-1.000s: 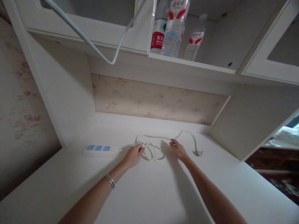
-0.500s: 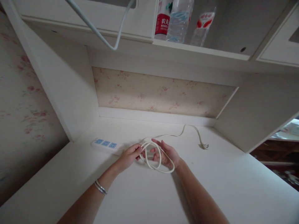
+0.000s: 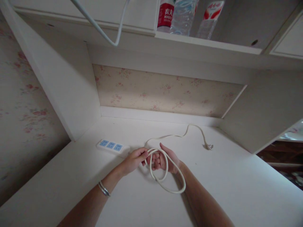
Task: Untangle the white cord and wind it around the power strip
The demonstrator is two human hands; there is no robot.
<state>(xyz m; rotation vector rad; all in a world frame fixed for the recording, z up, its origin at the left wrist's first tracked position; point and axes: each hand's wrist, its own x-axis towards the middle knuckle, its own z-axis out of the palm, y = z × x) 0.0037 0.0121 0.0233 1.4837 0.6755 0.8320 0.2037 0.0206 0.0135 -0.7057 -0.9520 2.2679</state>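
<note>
Loops of a cream power cord (image 3: 175, 192) hang between my two hands above the white desktop. My left hand (image 3: 132, 161) pinches the gathered loops between thumb and fingers. On the other side, my right hand (image 3: 174, 161) has its fingers curled in among the loops, thumb raised, with cord lying across it. Just left of my left hand rests a white power strip (image 3: 113, 147) with blue socket faces. From the coil, the cord's free length runs right along the desk to its plug (image 3: 209, 146).
Overhead is a white cabinet shelf (image 3: 213, 44) holding several plastic bottles (image 3: 183, 17). A pale bent tube or cable (image 3: 101, 31) dangles in front of the cabinet at upper left. Side panels (image 3: 71, 94) bound the desk, with floral wallpaper (image 3: 142, 91) behind.
My right hand's fingers have curled inward from a more spread pose. The loops hang lower and reach further right. The view has shifted slightly.
</note>
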